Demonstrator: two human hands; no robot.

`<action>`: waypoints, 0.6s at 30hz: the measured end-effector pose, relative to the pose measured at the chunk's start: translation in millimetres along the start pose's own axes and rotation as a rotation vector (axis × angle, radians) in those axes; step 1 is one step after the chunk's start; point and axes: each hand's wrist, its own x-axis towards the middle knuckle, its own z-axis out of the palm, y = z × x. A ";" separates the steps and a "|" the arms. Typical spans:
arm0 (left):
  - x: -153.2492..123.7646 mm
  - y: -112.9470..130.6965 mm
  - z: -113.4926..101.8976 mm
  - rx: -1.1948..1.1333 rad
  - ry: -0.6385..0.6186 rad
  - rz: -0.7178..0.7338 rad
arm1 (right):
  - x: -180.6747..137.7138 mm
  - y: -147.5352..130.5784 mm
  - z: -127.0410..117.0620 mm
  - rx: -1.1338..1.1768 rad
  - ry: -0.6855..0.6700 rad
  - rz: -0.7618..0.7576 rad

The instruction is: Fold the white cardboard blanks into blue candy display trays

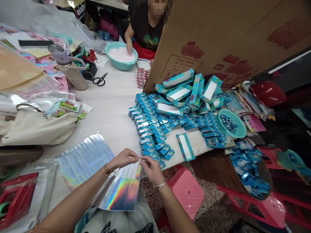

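Note:
My left hand [124,159] and my right hand [152,170] meet fingertip to fingertip, both closed in a pinch at the upper edge of a shiny holographic sheet [122,192]. The sheet hangs over my lap and reflects rainbow bands. What lies right between the fingertips is too small to make out. Left of my hands, a larger stack of holographic sheets [85,158] lies on the table. Just beyond my hands stand rows of small blue boxes [147,139]. A blue box with a white window [186,147] lies at the table edge.
Windowed blue boxes [179,92] are piled against a big cardboard carton [206,35]. A co-worker's hand [129,47] reaches into a turquoise basin [123,66] of small pale pieces. Scissors [99,79] and a tumbler [70,71] are at left. A pink stool [188,192] stands below.

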 end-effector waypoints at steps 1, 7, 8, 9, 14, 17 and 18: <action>-3.3 3.3 1.7 -0.014 -0.006 0.002 | -2.8 -4.4 -1.5 -0.068 0.030 -0.058; -11.0 9.7 9.9 -0.209 -0.012 -0.059 | -18.2 -22.7 -12.0 -0.466 0.081 -0.330; -11.3 9.2 10.8 -0.223 -0.009 -0.063 | -19.6 -24.2 -12.6 -0.477 0.086 -0.338; -11.5 8.6 11.5 -0.230 -0.007 -0.060 | -20.4 -25.5 -12.8 -0.466 0.091 -0.332; -10.1 6.0 13.4 -0.230 -0.031 -0.016 | -17.0 -28.9 -9.2 -0.292 0.143 -0.236; -6.0 3.5 14.1 -0.211 -0.010 -0.013 | -13.9 -27.0 -5.8 -0.330 0.176 -0.243; -3.9 1.6 14.1 -0.191 0.002 -0.016 | -13.2 -25.8 -5.1 -0.352 0.189 -0.251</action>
